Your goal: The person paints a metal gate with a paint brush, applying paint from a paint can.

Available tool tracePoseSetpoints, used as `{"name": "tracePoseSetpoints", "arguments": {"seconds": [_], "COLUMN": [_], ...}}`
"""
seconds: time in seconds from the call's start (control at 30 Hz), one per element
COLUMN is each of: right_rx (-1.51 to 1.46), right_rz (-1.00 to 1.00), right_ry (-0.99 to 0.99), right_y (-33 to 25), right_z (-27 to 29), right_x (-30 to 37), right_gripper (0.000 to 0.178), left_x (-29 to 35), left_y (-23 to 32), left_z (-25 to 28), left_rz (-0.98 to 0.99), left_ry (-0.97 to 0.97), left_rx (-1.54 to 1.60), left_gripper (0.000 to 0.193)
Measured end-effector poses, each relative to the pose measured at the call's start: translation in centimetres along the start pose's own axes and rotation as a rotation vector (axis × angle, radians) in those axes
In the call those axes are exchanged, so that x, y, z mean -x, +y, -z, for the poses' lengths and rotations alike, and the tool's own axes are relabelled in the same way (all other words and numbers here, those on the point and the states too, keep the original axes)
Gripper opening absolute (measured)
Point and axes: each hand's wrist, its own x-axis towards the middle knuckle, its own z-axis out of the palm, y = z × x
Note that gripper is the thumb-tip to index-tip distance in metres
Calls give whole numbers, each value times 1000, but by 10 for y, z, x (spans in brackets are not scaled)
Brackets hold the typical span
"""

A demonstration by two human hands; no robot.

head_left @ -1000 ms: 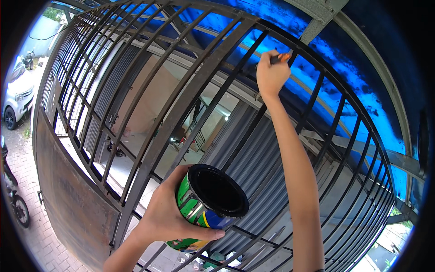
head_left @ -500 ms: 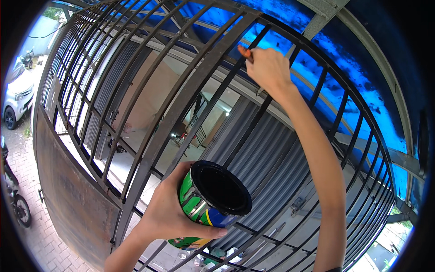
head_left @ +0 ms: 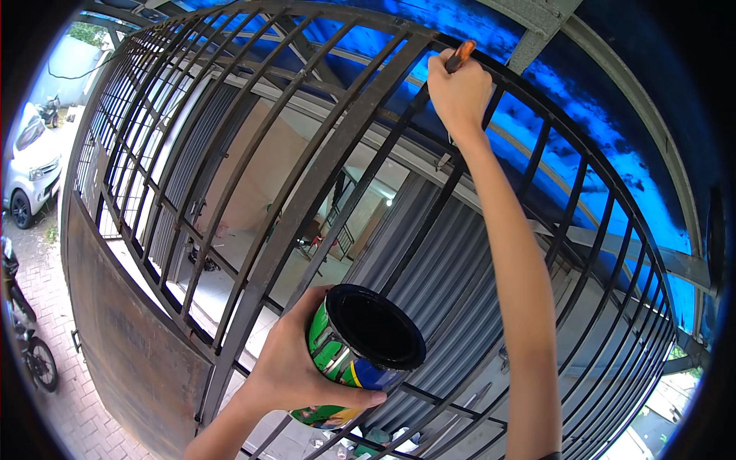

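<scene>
My left hand (head_left: 285, 369) is wrapped round a green and blue paint can (head_left: 331, 357), tilted with its open mouth upward. Black paint coats the rim and the dark inside. High up at the top of the metal bar grille (head_left: 395, 142), my right hand (head_left: 462, 98) is closed round a paintbrush (head_left: 465, 50). Its orange, black-smeared handle sticks out above the fist; the bristles are hidden. The fist is next to the upper rail and a dark upright bar.
A rusty brown sheet panel (head_left: 138, 330) fills the grille's lower left. Behind the bars are a corrugated grey shutter (head_left: 448, 253) and a room. Overhead are blue roofing (head_left: 586, 126) and steel beams (head_left: 537, 23). A white car (head_left: 34, 165) and a motorcycle (head_left: 37, 356) stand outside at left.
My right hand has risen toward the top rail, and the brush handle now points up to the right instead of left. The can has shifted slightly down in view.
</scene>
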Motion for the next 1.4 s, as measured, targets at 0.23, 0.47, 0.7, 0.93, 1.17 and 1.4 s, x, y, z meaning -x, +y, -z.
{"name": "tracePoseSetpoints", "arguments": {"seconds": [0.23,0.47,0.7,0.93,1.17,1.4], "right_rx": [-69,-180,-121,-15,173,111], "right_rz": [-42,49,-28,-9,118,80], "right_ry": [95,120,10,-73,-247,-160], "right_y": [3,4,6,5,-14,-19], "right_z": [-52,-67,-53,-41,-48,-69], "right_x": [12,17,14,7,-2,12], "right_gripper": [24,28,25,24,21,24], "left_x": [1,-1,2,0,-1,3], "left_y": [2,-1,-1,-3,-8,-8], "left_z": [4,8,10,8,7,17], "left_rz": [-22,-12,-24,-27,-5,6], "left_ry": [16,31,37,37,26,65], "left_rx": [-1,-9,-29,-25,-33,-54], "left_gripper": [91,91,88,87,88,87]}}
